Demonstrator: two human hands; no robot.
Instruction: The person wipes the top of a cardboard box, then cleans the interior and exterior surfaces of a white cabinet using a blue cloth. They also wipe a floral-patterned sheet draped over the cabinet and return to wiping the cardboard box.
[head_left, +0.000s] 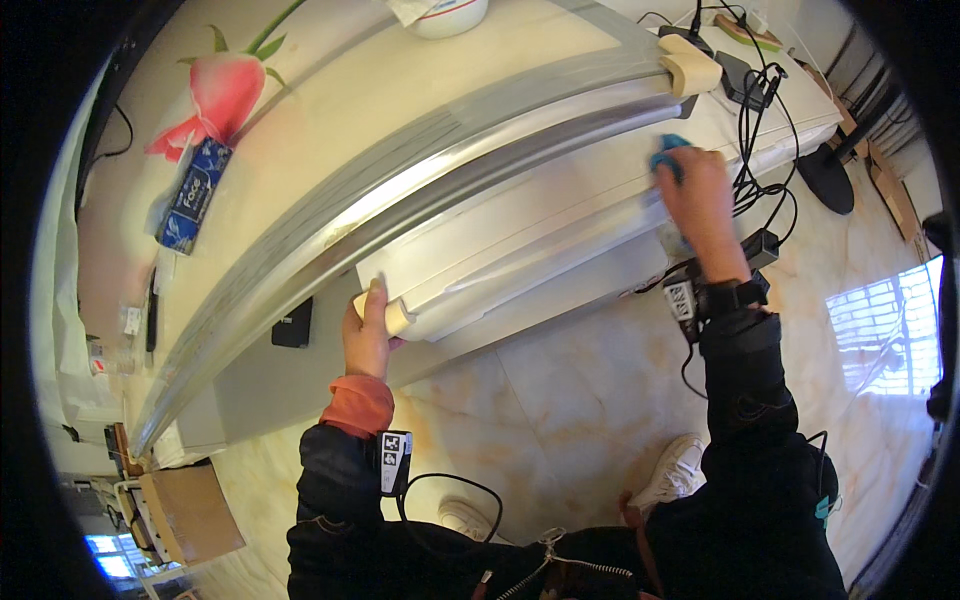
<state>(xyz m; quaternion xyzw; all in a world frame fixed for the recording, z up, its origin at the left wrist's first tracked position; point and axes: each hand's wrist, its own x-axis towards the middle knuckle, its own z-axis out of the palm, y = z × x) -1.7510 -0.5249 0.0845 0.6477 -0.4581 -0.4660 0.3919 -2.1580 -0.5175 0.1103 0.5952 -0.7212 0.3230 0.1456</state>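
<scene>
My right hand is closed around a bunched blue cloth, near the right end of a long white drawer-like unit. The cloth lies against or just above its white surface; I cannot tell which. At the opposite end, my left hand grips a cream foam corner guard, thumb on top and fingers underneath. A glass tabletop with a printed pink rose and a metal-look rim overhangs the white unit. Another cream corner guard covers the tabletop's right corner.
Tangled black cables with a power adapter hang beside my right hand. A blue tissue pack and a white bowl rest on the tabletop. Marble-patterned floor lies below, with a cardboard box at lower left.
</scene>
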